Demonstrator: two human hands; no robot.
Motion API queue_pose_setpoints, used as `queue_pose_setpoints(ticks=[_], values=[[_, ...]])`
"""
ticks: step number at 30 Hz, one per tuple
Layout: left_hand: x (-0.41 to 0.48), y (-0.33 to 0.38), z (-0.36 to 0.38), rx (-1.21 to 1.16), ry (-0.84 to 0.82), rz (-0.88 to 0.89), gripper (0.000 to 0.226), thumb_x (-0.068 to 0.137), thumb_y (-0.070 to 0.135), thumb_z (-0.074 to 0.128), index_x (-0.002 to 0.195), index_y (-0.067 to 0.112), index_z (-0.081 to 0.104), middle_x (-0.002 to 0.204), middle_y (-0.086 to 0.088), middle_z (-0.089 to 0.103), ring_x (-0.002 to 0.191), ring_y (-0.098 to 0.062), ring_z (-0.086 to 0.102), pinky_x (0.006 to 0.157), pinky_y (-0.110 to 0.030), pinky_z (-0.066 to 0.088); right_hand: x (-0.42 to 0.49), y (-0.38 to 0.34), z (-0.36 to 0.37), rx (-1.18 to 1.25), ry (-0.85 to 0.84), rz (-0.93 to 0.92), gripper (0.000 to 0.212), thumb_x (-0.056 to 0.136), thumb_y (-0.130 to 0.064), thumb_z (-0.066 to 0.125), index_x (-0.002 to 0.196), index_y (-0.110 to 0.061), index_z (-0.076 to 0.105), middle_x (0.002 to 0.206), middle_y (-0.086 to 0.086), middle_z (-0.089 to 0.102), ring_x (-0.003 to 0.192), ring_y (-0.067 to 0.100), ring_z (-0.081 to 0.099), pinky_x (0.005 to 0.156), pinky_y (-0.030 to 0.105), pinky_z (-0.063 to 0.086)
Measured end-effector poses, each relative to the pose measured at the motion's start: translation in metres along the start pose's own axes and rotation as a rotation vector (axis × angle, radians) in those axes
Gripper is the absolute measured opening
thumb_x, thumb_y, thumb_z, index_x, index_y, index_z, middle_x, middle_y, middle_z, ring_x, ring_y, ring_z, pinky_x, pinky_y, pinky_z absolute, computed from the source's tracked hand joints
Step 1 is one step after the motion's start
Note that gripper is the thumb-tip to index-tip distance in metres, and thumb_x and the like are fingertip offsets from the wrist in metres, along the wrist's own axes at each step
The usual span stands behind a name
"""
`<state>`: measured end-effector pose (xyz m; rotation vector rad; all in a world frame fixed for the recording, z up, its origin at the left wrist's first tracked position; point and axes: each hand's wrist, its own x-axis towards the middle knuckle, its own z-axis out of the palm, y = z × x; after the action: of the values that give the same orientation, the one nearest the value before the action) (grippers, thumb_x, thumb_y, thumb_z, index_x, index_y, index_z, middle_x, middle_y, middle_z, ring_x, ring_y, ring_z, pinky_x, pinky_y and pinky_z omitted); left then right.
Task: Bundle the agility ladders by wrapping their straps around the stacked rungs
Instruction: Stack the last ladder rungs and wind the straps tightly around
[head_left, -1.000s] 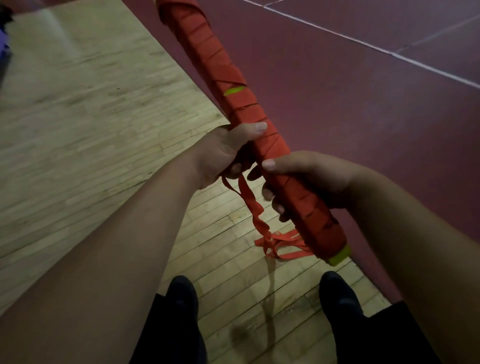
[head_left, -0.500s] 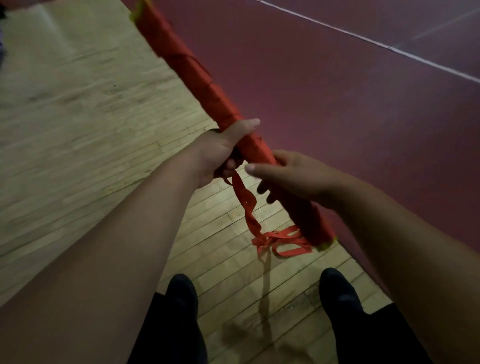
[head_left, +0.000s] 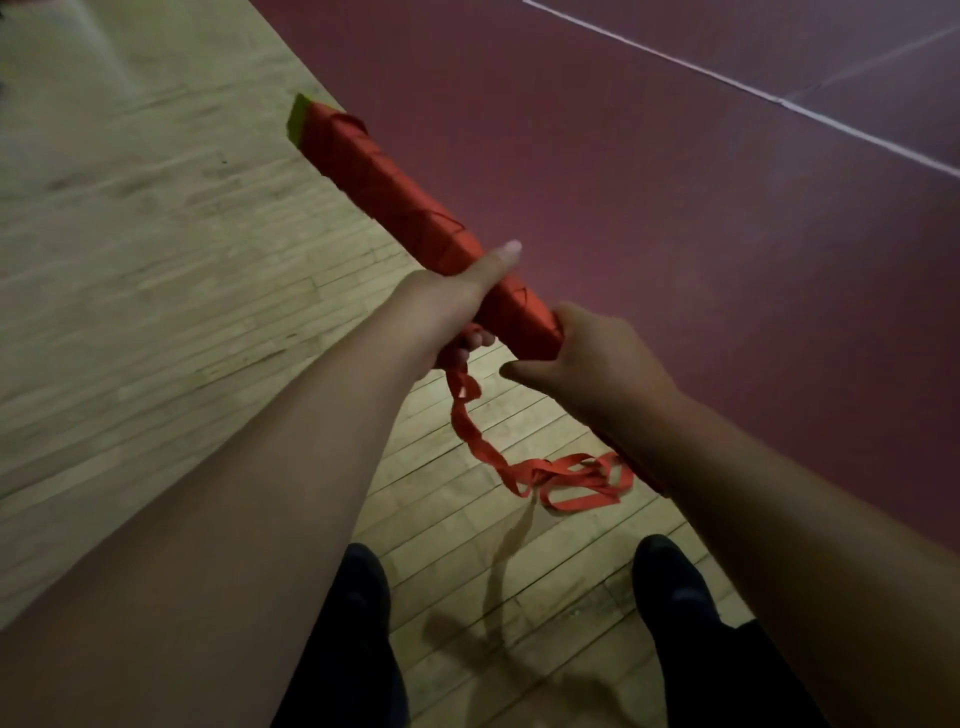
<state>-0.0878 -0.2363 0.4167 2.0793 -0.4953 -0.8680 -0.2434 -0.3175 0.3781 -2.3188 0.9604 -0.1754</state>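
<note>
Bundle: agility ladder bundle (head_left: 384, 176), rungs stacked and wound in red strap, held in the air on a diagonal; far end up-left shows a yellow-green rung tip (head_left: 300, 117).
Left hand: left hand (head_left: 457, 301) grips mid-bundle, thumb along the top, fingers curled beneath.
Right hand: right hand (head_left: 602, 364) wraps the near section, thumb pointing left.
Strap tail: loose strap tail (head_left: 467, 426) hangs from under the left hand, tangled at its end beside the right forearm.
Floor: wood floor (head_left: 156, 234) left, maroon court (head_left: 675, 208) right.
</note>
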Motion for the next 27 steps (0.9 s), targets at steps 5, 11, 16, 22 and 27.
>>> queue_pose_setpoints(ticks=[5, 11, 16, 22, 27], values=[[0.001, 0.005, -0.013, -0.119, -0.129, 0.184, 0.044, 0.086, 0.059, 0.077, 0.087, 0.015, 0.079, 0.073, -0.005, 0.071, 0.060, -0.015, 0.061, 0.059, -0.031, 0.048, 0.002, 0.000, -0.032, 0.489, -0.306, 0.034, 0.056, 0.090, -0.076, 0.063, 0.122, -0.029, 0.065, 0.104, 0.005, 0.079, 0.087, 0.021, 0.080, 0.082, 0.045, 0.066], [-0.021, 0.014, -0.019, -0.259, -0.537, 0.480, 0.031, 0.098, 0.038, 0.068, 0.100, 0.008, 0.074, 0.096, -0.013, 0.071, 0.089, -0.026, 0.071, 0.076, -0.034, 0.058, -0.004, 0.007, -0.059, 1.030, -0.985, -0.078, 0.075, 0.089, -0.060, 0.072, 0.135, -0.003, 0.058, 0.111, 0.027, 0.074, 0.084, 0.036, 0.077, 0.076, 0.044, 0.063], [-0.017, 0.016, -0.029, 0.074, -0.271, 0.487, 0.049, 0.094, 0.062, 0.072, 0.079, 0.016, 0.069, 0.065, -0.005, 0.061, 0.057, -0.017, 0.058, 0.057, -0.029, 0.048, 0.001, -0.003, -0.054, 0.702, -0.595, 0.005, 0.049, 0.091, -0.048, 0.080, 0.113, -0.008, 0.063, 0.084, 0.014, 0.076, 0.073, 0.031, 0.076, 0.068, 0.038, 0.060], [-0.003, 0.002, 0.001, 0.066, -0.108, 0.209, 0.074, 0.084, 0.087, 0.064, 0.084, 0.013, 0.071, 0.063, 0.000, 0.064, 0.052, -0.014, 0.053, 0.051, -0.028, 0.047, 0.006, -0.003, -0.019, 0.202, -0.135, 0.039, 0.043, 0.083, -0.060, 0.084, 0.098, -0.025, 0.065, 0.076, -0.001, 0.078, 0.058, 0.009, 0.075, 0.055, 0.025, 0.056], [0.000, 0.009, -0.011, -0.095, -0.208, 0.355, 0.070, 0.087, 0.079, 0.068, 0.077, 0.011, 0.061, 0.062, -0.006, 0.050, 0.053, -0.020, 0.042, 0.056, -0.035, 0.035, 0.008, 0.000, -0.047, 0.590, -0.421, -0.009, 0.048, 0.094, -0.056, 0.072, 0.122, -0.018, 0.066, 0.104, 0.006, 0.082, 0.094, 0.022, 0.081, 0.092, 0.047, 0.063]])
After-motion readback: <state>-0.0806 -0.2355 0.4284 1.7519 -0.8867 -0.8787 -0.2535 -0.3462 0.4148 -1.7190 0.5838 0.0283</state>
